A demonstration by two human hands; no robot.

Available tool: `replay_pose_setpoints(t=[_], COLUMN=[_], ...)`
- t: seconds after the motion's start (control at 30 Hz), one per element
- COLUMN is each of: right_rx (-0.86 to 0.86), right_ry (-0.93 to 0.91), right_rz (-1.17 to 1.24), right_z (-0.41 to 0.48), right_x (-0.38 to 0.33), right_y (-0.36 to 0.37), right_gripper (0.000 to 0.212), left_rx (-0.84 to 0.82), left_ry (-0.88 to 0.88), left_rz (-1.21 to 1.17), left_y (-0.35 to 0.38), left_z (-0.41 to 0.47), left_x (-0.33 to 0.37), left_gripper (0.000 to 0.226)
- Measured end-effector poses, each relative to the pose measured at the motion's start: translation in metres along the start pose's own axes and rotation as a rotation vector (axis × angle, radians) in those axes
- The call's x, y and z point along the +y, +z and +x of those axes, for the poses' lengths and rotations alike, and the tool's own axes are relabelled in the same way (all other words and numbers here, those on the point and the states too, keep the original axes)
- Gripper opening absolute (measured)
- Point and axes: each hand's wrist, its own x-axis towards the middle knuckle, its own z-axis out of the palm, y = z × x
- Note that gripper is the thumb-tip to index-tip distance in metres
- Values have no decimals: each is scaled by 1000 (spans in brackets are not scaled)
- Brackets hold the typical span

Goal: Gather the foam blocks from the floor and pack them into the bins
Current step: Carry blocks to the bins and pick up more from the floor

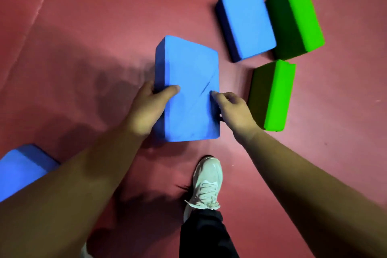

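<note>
A large blue foam block (pixel 188 81) is in the middle of the view, over the red floor mat. My left hand (pixel 147 103) grips its left side, thumb on the top face. My right hand (pixel 232 109) grips its right side, thumb tip on the top edge. Beyond it a second blue block (pixel 248 21) lies beside a green block (pixel 297 16). Another green block (pixel 274 94) lies just right of my right hand. A third blue block (pixel 21 165) shows at the lower left, partly hidden by my left forearm. No bin is in view.
The red floor mat (pixel 83 37) stretches to the left and far side, with a seam running along the upper left. My foot in a white shoe (pixel 207 180) stands just behind the held block.
</note>
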Motion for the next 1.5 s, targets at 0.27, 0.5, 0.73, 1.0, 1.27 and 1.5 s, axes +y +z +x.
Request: replay_pose_setpoints(t=[0.27,0.5,0.73,1.0,1.27,1.5], right_rx=[571,722,617,456,444,456], right_ry=[62,216,88,-119,-270,-476], right_rz=[-728,-720,-621,-565,-581,-595], right_z=[47,96,57,-80,-330,-560], right_x=[49,82,60,-54,-209,-308], right_y=[-81,-111,-100,-94,-80,-42], right_gripper=[94,88,83,68,70,69], left_rx=[175,140,155,217,353,542], left_ry=[74,70,97,270,342,364], left_rz=[353,392,452,582,479,387], left_y=[67,111,95,-4,-164,-314], left_z=[4,18,3,-67,-258,-463], left_x=[6,-27,-23,96,240,326], left_gripper=[80,88,83,74,81,75])
